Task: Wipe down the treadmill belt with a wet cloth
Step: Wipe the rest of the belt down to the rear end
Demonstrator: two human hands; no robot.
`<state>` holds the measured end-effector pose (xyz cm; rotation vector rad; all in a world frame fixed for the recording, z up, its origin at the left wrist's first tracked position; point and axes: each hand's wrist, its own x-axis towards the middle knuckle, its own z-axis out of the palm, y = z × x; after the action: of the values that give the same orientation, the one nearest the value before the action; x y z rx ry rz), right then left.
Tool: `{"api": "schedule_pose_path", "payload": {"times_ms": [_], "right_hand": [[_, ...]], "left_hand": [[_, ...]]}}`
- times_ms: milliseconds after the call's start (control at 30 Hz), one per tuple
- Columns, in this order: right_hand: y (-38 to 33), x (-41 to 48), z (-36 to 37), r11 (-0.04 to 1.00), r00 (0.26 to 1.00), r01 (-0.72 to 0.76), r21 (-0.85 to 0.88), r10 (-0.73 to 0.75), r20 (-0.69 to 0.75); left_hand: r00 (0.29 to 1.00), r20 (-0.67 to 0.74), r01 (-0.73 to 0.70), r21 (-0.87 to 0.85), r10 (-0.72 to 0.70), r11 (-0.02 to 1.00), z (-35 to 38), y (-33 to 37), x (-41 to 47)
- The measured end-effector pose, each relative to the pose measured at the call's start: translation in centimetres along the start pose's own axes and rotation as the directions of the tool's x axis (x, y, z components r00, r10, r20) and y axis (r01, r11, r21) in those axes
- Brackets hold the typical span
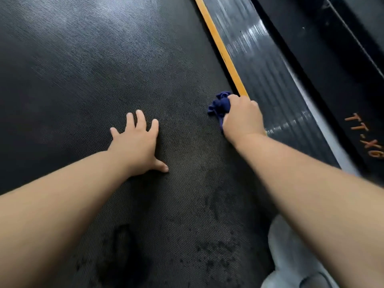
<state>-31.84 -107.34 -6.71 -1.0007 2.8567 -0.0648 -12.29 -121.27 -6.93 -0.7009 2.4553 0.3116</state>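
Two hands, right hand [242, 117] gripping one cloth [220, 104].

An orange strip [220, 46] runs from the far middle toward the near right. Just to its right lies a dark ribbed side rail [259, 65] with pale shiny patches. Further right is a black frame panel [332, 69] with orange letters "TT-X6" [362, 135]. At the near right corner there is pale grey fabric [291, 256].
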Motion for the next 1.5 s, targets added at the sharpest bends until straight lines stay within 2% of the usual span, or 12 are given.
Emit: {"api": "schedule_pose_path", "payload": {"times_ms": [133, 233, 333, 500, 600, 700, 833, 967, 1067, 1133, 1267, 1500], "right_hand": [[-0.1, -1.2, -0.3, 0.987, 0.986, 0.159, -0.016, -0.158, 0.044], [1.5, 1.3, -1.4, 0.996, 0.998, 0.062, -0.07, -0.062, 0.001], [0.8, 2.8, -1.0, 0.995, 0.997, 0.074, -0.065, -0.075, -0.021], [-0.4, 3.4, 0.2, 0.984, 0.997, -0.076, 0.164, 0.078, -0.007], [-1.0, 1.8, -0.4, 0.964, 0.991, 0.114, 0.242, -0.128, 0.044], [-0.3, 1.6, -0.9, 0.938, 0.941, 0.317, 0.14, -0.329, 0.076], [0.7, 5.1, -1.4, 0.992, 0.992, 0.122, 0.021, -0.121, -0.042], [-2.5, 4.6, -0.2, 0.985, 0.998, 0.053, 0.163, -0.057, 0.02], [-3.3, 3.8, -0.4, 0.944, 0.962, 0.234, 0.231, -0.26, 0.087], [-1.7, 4.3, -1.3, 0.931, 0.932, 0.343, 0.123, -0.354, 0.084], [1.4, 4.9, -1.8, 0.966, 0.969, 0.245, -0.078, -0.241, 0.063], [0.3, -0.5, -1.9, 0.986, 0.974, 0.084, 0.145, -0.112, 0.198]], "left_hand": [[1.0, 0.018, 0.009, -0.01, -0.008, 1.0, -0.1, 0.1, 0.0], [1.0, 0.014, 0.001, -0.02, -0.001, 1.0, 0.0, 0.1, 0.0], [1.0, 0.0, 0.006, -0.025, -0.006, 1.0, 0.3, 0.0, 0.0], [1.0, 0.0, 0.019, -0.018, -0.019, 1.0, 0.3, 0.2, 0.1], [1.0, -0.007, 0.021, -0.033, -0.021, 0.999, 0.3, 0.2, 0.1], [1.0, 0.004, 0.024, -0.039, -0.024, 0.999, 0.0, 0.3, 0.0], [0.999, 0.031, 0.046, -0.036, -0.045, 0.998, -0.3, 0.6, 0.0], [0.998, 0.03, 0.064, -0.032, -0.063, 0.997, -0.3, 0.8, 0.2], [0.997, 0.029, 0.07, -0.035, -0.069, 0.997, -0.3, 0.8, 0.1], [0.998, 0.013, 0.065, -0.033, -0.065, 0.997, -0.1, 0.6, 0.0], [0.998, -0.005, 0.063, -0.028, -0.063, 0.998, 0.1, 0.3, 0.0], [0.998, 0.009, 0.062, -0.034, -0.062, 0.997, -0.1, 0.5, 0.0]]}}
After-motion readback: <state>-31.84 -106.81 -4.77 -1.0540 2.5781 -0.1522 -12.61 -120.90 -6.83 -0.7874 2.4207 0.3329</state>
